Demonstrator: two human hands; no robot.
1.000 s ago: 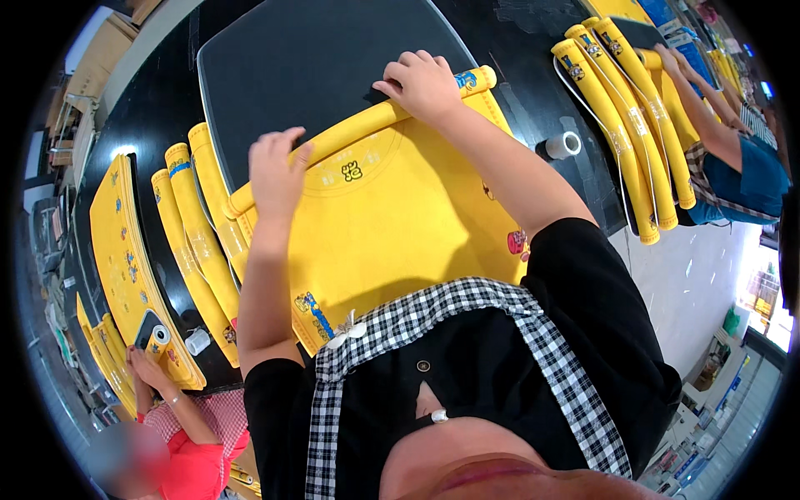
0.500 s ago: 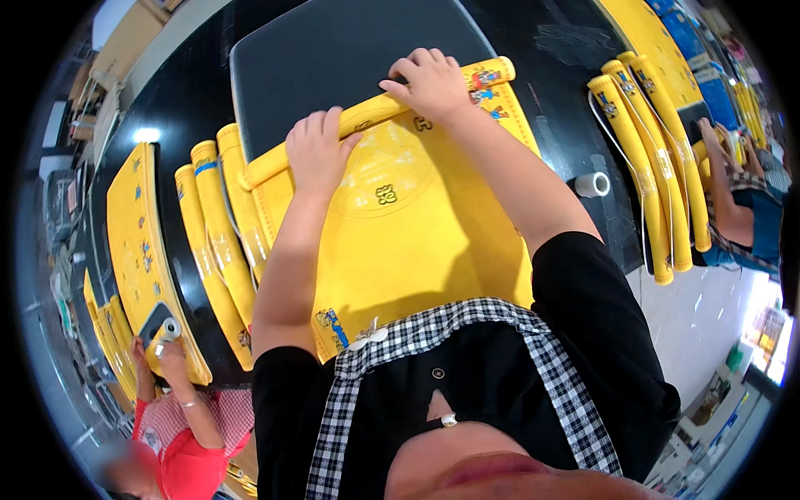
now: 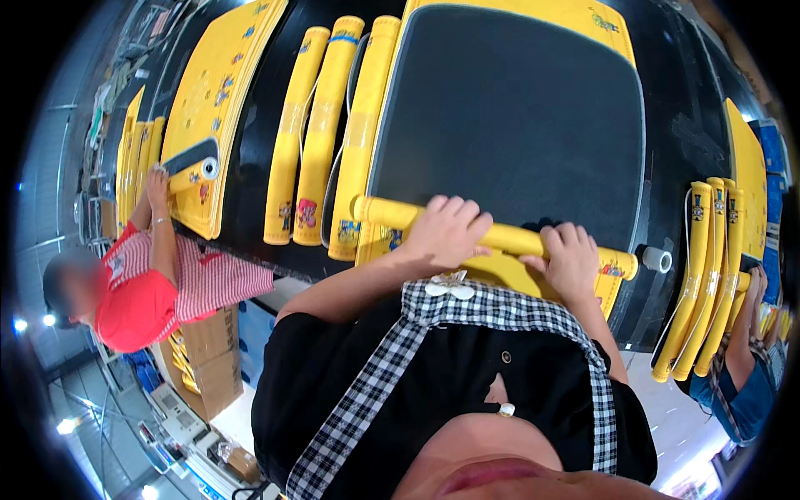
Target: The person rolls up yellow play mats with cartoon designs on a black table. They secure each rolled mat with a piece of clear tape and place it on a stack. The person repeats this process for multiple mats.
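"What takes up most room?"
"A black table (image 3: 683, 92), then the wide dark mat (image 3: 512, 117) on it, with three rolled mats (image 3: 329, 137) at left"
"And the yellow roll (image 3: 510, 240)?"
"Across the dark mat's near side. Left hand (image 3: 447, 233) and right hand (image 3: 572, 260) seem clamped on it, their undersides hidden"
"Smallest?"
"A pale tape roll (image 3: 649, 256), just beside its right end"

From head height, a single fisheye view faces steeply down, close above the wearer's chest (image 3: 467, 392), worktop (image 3: 254, 158) spanning the upper half.
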